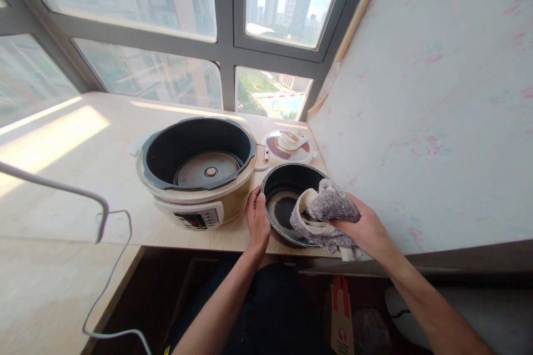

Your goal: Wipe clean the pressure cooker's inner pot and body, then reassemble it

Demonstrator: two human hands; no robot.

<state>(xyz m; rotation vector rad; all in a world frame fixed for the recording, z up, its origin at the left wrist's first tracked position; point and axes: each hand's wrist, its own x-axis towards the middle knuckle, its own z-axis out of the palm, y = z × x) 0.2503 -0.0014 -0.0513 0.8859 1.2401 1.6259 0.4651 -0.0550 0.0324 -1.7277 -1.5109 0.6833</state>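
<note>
A dark, round inner pot (283,208) with a worn patch on its bottom stands near the front edge of the ledge. My left hand (257,219) grips its left side, thumb up by the rim and fingers along the outer wall. In my right hand (366,227) is a bunched grey and cream cloth (328,212), held over the pot's right rim and partly inside it. The cloth covers that part of the pot. To the left sits an electric pressure cooker (235,194), uncovered, its heating plate showing and its control panel facing me.
Behind the pot, the cooker's lid (287,145) lies by the window corner. A papered wall (416,111) rises close on the right. A grey cord (120,258) loops across the left side. Below the ledge stands a paper bag (341,316) with red handles.
</note>
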